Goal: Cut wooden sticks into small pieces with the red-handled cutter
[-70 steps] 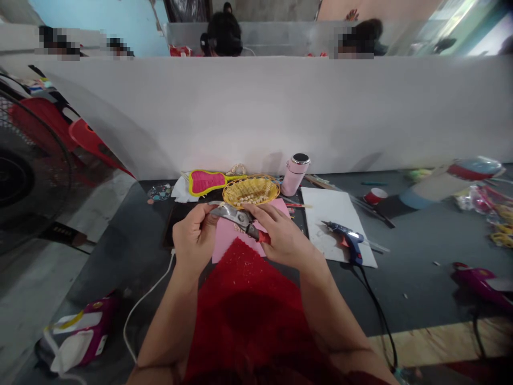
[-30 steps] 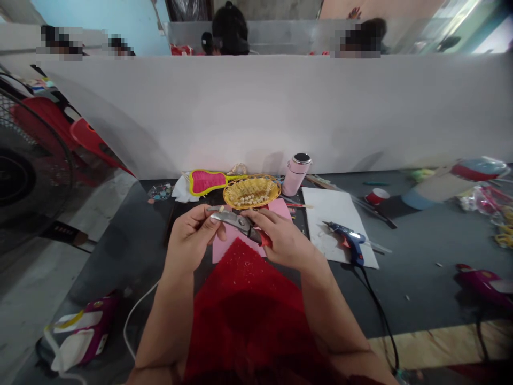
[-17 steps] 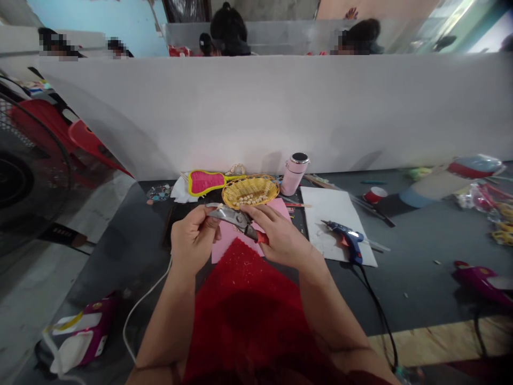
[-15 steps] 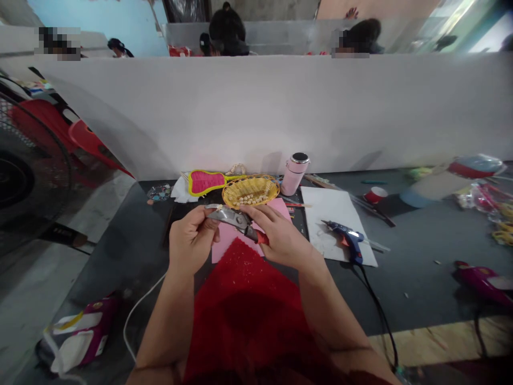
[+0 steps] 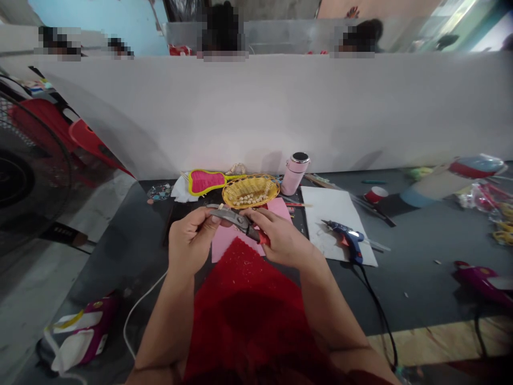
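My right hand (image 5: 280,235) is closed around the red handle (image 5: 262,238) of a pair of pruning shears (image 5: 234,218), which point left. My left hand (image 5: 192,235) is pinched at the shears' jaws, thumb and forefinger together. A small pale bit (image 5: 220,206) shows by the blades; whatever the left fingertips hold is mostly hidden. Just beyond the shears stands a yellow woven basket (image 5: 244,186) with several pale bead-like pieces (image 5: 250,200) in it. Pink paper (image 5: 224,248) lies under my hands, and red cloth (image 5: 244,283) covers the area nearest me.
A yellow-framed pink hand-mirror shape (image 5: 206,183) and a pink flask (image 5: 294,174) stand near the white partition (image 5: 256,112). On white paper (image 5: 316,206) at right rests a blue glue gun (image 5: 347,235) with a black cord. A fan (image 5: 24,166) is at far left; people sit beyond the partition.
The shears have turned slightly and their blades sit a little differently at my left fingertips. My left lower fingers have drawn in out of sight. My right hand keeps its grip.
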A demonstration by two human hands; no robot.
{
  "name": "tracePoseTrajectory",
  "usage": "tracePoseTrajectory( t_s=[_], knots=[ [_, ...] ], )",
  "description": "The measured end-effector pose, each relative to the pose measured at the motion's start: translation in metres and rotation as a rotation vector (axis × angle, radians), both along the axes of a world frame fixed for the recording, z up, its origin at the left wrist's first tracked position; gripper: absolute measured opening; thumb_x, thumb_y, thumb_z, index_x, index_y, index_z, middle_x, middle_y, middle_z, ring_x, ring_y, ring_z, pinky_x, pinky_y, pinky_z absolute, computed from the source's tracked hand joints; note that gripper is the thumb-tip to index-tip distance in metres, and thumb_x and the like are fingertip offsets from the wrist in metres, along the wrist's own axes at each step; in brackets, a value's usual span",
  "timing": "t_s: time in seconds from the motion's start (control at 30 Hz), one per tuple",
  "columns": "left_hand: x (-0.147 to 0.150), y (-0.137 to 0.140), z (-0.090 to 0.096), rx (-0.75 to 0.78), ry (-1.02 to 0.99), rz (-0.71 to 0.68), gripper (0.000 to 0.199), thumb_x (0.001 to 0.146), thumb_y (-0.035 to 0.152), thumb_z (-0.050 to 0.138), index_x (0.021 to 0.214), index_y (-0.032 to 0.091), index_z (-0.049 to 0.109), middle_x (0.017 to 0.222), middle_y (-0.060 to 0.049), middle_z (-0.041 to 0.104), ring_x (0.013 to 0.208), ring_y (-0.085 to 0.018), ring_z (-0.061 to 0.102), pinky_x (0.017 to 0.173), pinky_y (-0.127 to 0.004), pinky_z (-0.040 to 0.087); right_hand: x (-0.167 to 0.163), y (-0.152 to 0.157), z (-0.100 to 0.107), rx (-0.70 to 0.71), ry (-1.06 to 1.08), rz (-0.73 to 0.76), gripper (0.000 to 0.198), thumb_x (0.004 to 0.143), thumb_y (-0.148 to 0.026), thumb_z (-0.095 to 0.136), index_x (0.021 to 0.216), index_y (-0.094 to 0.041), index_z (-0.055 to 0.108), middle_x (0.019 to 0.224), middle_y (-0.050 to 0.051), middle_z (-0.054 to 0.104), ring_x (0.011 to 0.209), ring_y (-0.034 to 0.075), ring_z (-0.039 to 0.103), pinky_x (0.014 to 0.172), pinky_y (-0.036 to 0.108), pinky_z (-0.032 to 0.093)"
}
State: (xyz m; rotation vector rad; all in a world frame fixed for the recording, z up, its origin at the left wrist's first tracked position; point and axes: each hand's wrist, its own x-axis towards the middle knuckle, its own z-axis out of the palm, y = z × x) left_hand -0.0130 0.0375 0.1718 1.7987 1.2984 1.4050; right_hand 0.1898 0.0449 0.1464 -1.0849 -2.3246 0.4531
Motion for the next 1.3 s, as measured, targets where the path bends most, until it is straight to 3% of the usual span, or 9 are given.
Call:
tracePoseTrajectory(
  t_s=[0.17,0.33,0.5,0.6,0.83,1.03,1.2,1.3],
  knots=[
    [0.000,0.001,-0.001,-0.006,-0.004,-0.023,0.023,0.087,0.028,0.055,0.077,0.019,0.073,0.051,0.000,0.053,0.057,-0.013,0.056,0.051,-0.022,0.042,0.003,0.002,-0.001,-0.033,0.032,0.043,0.065,0.072,-0.003,0.044,0.135,-0.021,0.041,0.128,0.012,0.055,0.111,0.024,0.055,0.088,0.040,0.050],
    [-0.004,0.004,-0.007,0.009,-0.019,0.008,0.020,0.086,0.030,0.057,0.082,0.019,0.073,0.055,0.001,0.055,0.049,-0.010,0.047,0.046,-0.021,0.036,-0.002,0.002,-0.001,0.060,0.052,0.020,0.076,0.071,-0.001,0.042,0.141,-0.025,0.032,0.132,0.009,0.051,0.119,0.023,0.049,0.097,0.045,0.046],
    [-0.008,0.004,-0.007,-0.066,-0.038,-0.097,0.027,0.089,0.033,0.052,0.078,0.018,0.072,0.051,0.001,0.050,0.045,-0.009,0.039,0.042,-0.022,0.029,-0.006,0.000,-0.002,0.069,0.043,0.033,0.077,0.071,-0.001,0.043,0.143,-0.024,0.029,0.137,0.009,0.047,0.126,0.024,0.043,0.102,0.047,0.043],
    [-0.010,0.003,-0.005,-0.076,-0.011,-0.099,0.027,0.089,0.033,0.052,0.078,0.018,0.072,0.049,0.001,0.048,0.045,-0.009,0.038,0.042,-0.022,0.029,-0.005,0.000,-0.002,0.078,0.049,0.030,0.072,0.074,-0.001,0.042,0.141,-0.024,0.032,0.135,0.010,0.049,0.123,0.024,0.046,0.100,0.046,0.045],
    [-0.007,0.003,-0.005,-0.084,0.049,-0.077,0.027,0.090,0.030,0.051,0.071,0.018,0.067,0.059,0.000,0.060,0.049,-0.009,0.044,0.046,-0.021,0.034,-0.001,-0.001,-0.001,0.007,0.000,0.003,0.064,0.074,-0.001,0.043,0.135,-0.018,0.039,0.125,0.013,0.055,0.114,0.025,0.053,0.090,0.043,0.050],
    [-0.008,0.005,-0.009,-0.093,-0.022,-0.072,0.026,0.089,0.031,0.053,0.071,0.017,0.067,0.055,0.000,0.057,0.046,-0.008,0.038,0.043,-0.022,0.029,-0.002,0.001,-0.001,0.038,0.051,0.027,0.067,0.075,-0.002,0.043,0.139,-0.022,0.036,0.130,0.010,0.052,0.118,0.023,0.050,0.096,0.043,0.047],
    [-0.011,0.006,-0.011,-0.159,-0.173,-0.217,0.025,0.087,0.033,0.055,0.071,0.017,0.064,0.057,-0.001,0.060,0.041,-0.007,0.035,0.040,-0.023,0.024,-0.001,0.001,-0.002,-0.015,0.045,0.084,0.069,0.075,-0.004,0.045,0.141,-0.021,0.033,0.138,0.011,0.047,0.127,0.023,0.044,0.102,0.045,0.043],
    [-0.013,0.005,-0.008,-0.126,-0.071,-0.153,0.027,0.088,0.033,0.055,0.070,0.017,0.066,0.052,0.000,0.056,0.040,-0.007,0.035,0.040,-0.023,0.025,-0.004,0.002,-0.004,0.034,0.046,0.050,0.069,0.074,-0.003,0.044,0.140,-0.020,0.033,0.138,0.011,0.047,0.125,0.023,0.045,0.102,0.045,0.043]
  ],
)
